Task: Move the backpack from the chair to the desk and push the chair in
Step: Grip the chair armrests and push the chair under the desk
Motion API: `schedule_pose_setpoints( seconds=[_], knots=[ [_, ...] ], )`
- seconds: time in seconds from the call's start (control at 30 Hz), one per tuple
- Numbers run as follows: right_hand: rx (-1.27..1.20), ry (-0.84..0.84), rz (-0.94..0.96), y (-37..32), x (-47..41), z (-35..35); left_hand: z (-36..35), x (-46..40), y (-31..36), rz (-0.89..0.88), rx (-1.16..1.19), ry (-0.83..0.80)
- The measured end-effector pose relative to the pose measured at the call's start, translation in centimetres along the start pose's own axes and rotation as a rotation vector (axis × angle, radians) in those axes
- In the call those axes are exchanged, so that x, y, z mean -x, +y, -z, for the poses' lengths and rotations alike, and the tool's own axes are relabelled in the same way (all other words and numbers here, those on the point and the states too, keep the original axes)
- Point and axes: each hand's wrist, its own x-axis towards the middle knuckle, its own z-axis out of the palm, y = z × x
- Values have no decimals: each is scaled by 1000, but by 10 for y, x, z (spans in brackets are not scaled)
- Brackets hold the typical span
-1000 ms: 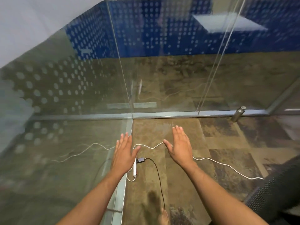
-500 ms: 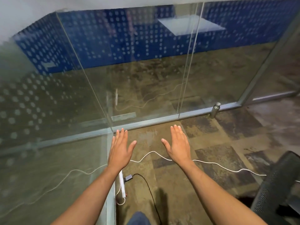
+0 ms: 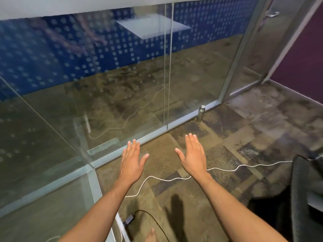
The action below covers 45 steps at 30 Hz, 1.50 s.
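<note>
Glass wall (image 3: 122, 84): fills the view ahead, floor to ceiling.
Chair (image 3: 307, 198): only a dark mesh edge shows at far right; backpack and desk are out of sight.
White cable (image 3: 227, 169): snakes across the carpet towards the chair, likely to trip a foot or snag a castor.
Left hand (image 3: 131, 163): spread flat, holding nothing.
Right hand (image 3: 194, 154): likewise splayed and bare.

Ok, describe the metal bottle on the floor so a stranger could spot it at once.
Start at the glass wall ahead and follow its metal floor rail rightward, toward the door frame. The metal bottle stands upright on the carpet against that rail. It is the only upright, silvery thing there; the white cable lies flat, nearer the hands.
</note>
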Motion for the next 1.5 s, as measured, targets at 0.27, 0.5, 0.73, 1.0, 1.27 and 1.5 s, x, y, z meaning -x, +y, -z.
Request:
schedule_pose_setpoints(
  seconds=[0.27,0.5,0.73,1.0,1.27,1.5],
  knots=[
    [23,111,-215,18,-24,10,-11,-81,20,-215,-26,-113],
    [47,157,-379,64,-40,26,-52,-140,73,-408,-9,-200],
    [67,292,-575,121,-54,66,-96,-190,155,-704,-34,-311],
    [146,483,-783,171,-23,120,-149,-203,272,-1037,-26,-446],
    [221,662,-1083,188,39,144,-189,-169,362,-1366,125,-630],
    [285,780,-1458,174,94,144,-218,-132,419,-1627,221,-790]
  ],
)
